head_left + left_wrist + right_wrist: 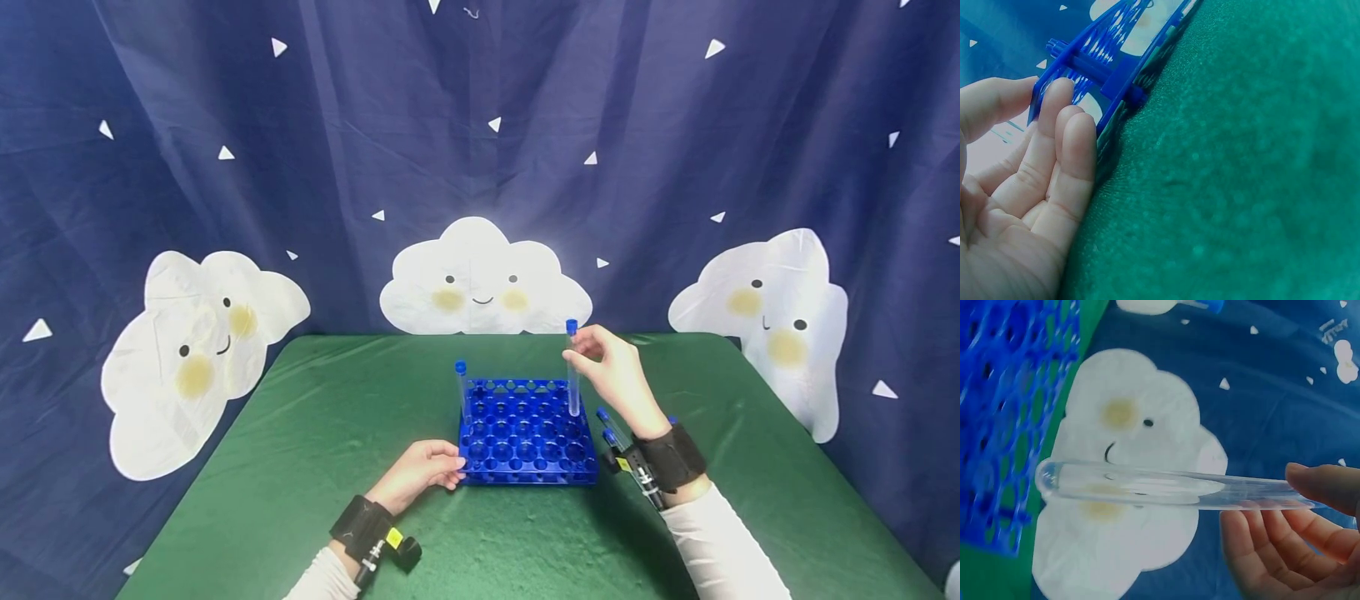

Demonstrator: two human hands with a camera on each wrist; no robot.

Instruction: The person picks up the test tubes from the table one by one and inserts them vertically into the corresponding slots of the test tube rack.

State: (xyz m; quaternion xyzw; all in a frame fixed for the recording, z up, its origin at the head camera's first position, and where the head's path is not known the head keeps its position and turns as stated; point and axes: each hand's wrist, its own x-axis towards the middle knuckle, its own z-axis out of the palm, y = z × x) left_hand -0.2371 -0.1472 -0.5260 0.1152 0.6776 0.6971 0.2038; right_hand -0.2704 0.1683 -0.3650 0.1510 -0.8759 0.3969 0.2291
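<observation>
A blue test tube rack (525, 429) with rows of round holes stands on the table. My left hand (423, 471) pinches its near left corner; in the left wrist view the thumb and fingers (1079, 147) lie at the rack's edge (1141, 56). My right hand (615, 367) pinches a clear test tube (573, 383) with a blue cap near its top. That tube hangs upright over the rack's right side, and its rounded bottom (1049, 478) shows close by the holes in the right wrist view. Another blue-capped test tube (463, 396) stands in the rack's far left part.
Several blue-capped tubes (609, 435) lie to the right of the rack, partly hidden by my right wrist. A green cloth (337, 400) covers the table. Behind it hangs a dark blue curtain (450, 167) with white clouds.
</observation>
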